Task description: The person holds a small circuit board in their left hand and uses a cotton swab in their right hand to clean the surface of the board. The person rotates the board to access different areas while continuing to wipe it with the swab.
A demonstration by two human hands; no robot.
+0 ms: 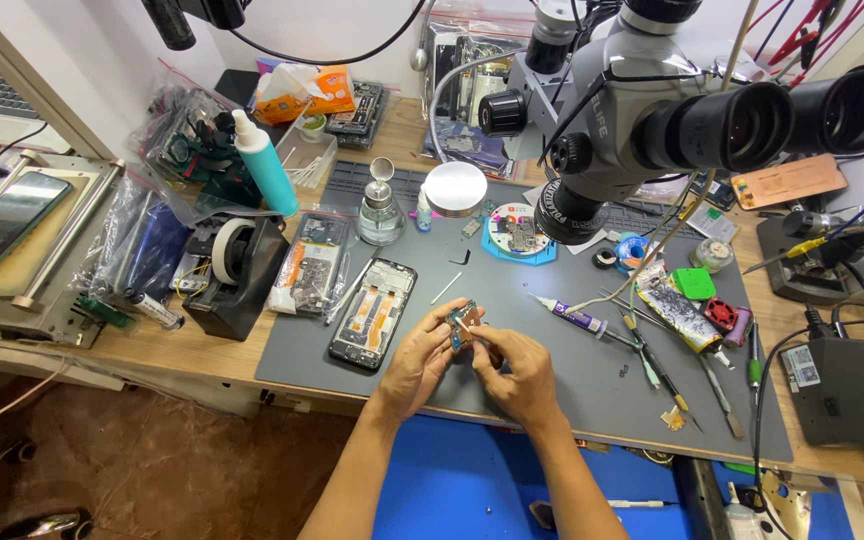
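My left hand (422, 358) pinches a small blue-green circuit board (461, 324) above the front of the grey work mat (552, 330). Touching the board from the right, my right hand (514, 372) holds a thin white swab stick (468, 326) whose tip rests on the board. An opened black phone frame (372, 312) lies on the mat just left of my hands. Another loose white swab (445, 288) lies on the mat behind the board.
A grey stereo microscope (672, 120) overhangs the mat's back right. A glass solvent bottle (381, 208), round metal tin (454, 188), blue round holder (519, 233), black tape dispenser (240, 270), teal bottle (265, 165), glue syringe (572, 316), tweezers and screwdrivers (692, 385) surround the area. Soldering station (857, 385) sits right.
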